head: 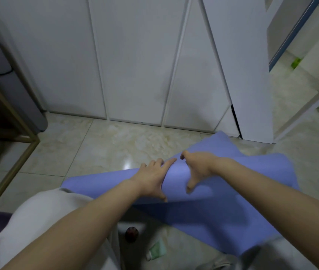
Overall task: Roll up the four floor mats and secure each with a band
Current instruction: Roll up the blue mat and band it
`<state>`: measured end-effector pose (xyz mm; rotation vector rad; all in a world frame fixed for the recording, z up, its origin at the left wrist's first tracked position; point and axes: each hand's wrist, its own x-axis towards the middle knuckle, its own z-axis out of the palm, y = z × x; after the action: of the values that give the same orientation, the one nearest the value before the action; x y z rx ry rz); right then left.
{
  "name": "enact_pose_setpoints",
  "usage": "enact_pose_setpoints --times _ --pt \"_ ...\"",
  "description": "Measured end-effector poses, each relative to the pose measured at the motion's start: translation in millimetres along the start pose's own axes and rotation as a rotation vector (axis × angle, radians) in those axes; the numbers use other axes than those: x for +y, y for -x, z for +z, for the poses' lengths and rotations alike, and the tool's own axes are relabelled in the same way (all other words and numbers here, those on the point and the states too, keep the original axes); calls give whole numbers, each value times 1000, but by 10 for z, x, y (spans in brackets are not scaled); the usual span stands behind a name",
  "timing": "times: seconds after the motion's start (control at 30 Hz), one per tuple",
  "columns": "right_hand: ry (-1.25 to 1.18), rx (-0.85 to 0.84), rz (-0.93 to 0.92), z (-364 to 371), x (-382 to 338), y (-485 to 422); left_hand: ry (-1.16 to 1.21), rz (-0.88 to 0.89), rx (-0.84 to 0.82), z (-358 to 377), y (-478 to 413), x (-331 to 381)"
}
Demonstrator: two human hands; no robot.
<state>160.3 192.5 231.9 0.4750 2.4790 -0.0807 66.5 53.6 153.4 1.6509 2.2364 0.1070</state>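
Head view: a periwinkle-blue mat [223, 211] is seen on the tiled floor [106, 149], in front of white cupboard doors [131, 65].
Mat look: one plain matte colour is shown. The far part is raised into a curved fold, and the near part lies flat in shadow.
Mat place: it is spread right of centre, just past a knee in pale trousers [38, 221].
Left hand [152, 178]: it is laid on the curve with fingers nearly straight and thumb spread. The grip is released and the mat is only pressed.
Right hand [197, 168]: the fingers are curled over the fold's far side, thumb on the near side. The grip is closed round the mat.
Writing: print on a small green tube [155, 250] is too blurred to be read.
Hidden: the right fingertips are covered by the fold, and the mat's near right edge by the forearm. A dark round object [132, 233] cannot be made out.
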Motion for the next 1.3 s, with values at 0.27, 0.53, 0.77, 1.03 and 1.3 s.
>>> enact_pose_setpoints --times 0.27,0.53,0.77,1.03,1.3 --pt "-114 -176 21 -24 109 43 8 32 37 -17 -54 90" --pt "473 227 -66 306 -171 246 106 10 -119 -210 -124 -56" --pt "305 210 -36 228 -133 162 181 27 -140 -151 -68 -103" --pt "-56 -16 15 -142 -36 -12 -120 -28 80 -80 61 -9" --pt "-79 -81 -19 -142 120 -16 -36 28 202 -33 -32 65"
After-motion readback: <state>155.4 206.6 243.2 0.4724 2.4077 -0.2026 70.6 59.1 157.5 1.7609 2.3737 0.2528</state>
